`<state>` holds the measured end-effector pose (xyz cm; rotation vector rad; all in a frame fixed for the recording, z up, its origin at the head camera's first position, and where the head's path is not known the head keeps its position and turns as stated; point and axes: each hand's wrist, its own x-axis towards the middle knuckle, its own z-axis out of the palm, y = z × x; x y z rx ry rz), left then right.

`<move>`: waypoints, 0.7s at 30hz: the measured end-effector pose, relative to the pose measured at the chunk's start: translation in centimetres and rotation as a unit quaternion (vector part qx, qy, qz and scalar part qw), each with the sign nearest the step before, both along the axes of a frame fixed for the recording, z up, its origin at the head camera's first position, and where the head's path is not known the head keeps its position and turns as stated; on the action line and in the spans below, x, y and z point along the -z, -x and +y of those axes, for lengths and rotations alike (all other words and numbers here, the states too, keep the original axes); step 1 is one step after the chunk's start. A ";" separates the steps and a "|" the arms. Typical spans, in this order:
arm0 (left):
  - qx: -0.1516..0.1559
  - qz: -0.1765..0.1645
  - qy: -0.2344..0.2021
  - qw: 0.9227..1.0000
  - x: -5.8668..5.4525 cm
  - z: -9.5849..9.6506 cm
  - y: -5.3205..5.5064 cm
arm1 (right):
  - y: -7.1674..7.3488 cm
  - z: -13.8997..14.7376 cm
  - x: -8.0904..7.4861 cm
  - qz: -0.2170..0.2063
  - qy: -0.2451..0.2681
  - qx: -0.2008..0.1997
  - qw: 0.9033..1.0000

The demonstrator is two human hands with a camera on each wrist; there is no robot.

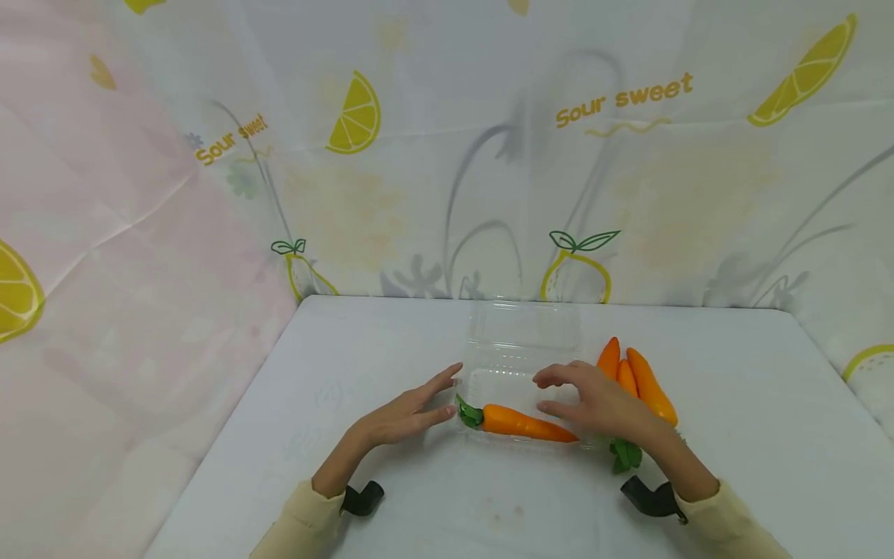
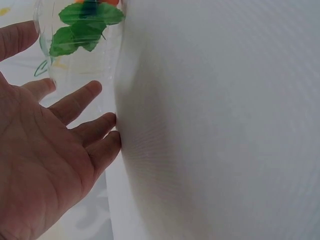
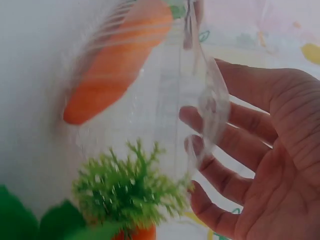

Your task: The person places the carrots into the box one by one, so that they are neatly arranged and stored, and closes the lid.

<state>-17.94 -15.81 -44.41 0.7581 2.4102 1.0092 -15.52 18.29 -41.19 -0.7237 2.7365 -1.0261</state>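
A clear plastic box (image 1: 499,384) lies on the table with its lid (image 1: 525,324) folded back behind it. One orange carrot (image 1: 524,424) with a green leafy top is inside, along the near side, its tip to the right. My left hand (image 1: 408,415) is at the box's left end, fingers extended and spread; the left wrist view shows the bare palm (image 2: 40,160). At the right end is my right hand (image 1: 604,400), its fingers bent loosely beside the clear rim (image 3: 215,107). Whether those fingertips touch the plastic is hard to tell.
Several more carrots (image 1: 651,388) lie just right of the box, partly hidden by my right hand and forearm. Their green tops (image 3: 132,185) stand close under that hand. A patterned cloth (image 1: 447,155) hangs behind the white table (image 1: 740,411).
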 end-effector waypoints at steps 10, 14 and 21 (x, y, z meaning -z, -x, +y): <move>0.008 -0.003 -0.010 1.000 -0.1 -0.1 0.1 | -0.6 3.4 -0.9 0.068 0.024 0.047 0.996; 0.008 -0.003 -0.009 1.000 -0.1 -0.1 0.1 | -0.8 4.8 -1.0 0.076 0.022 0.068 0.995; 0.010 -0.005 -0.009 1.000 0.0 -0.1 0.0 | -1.4 6.9 -1.3 0.071 0.006 0.126 0.990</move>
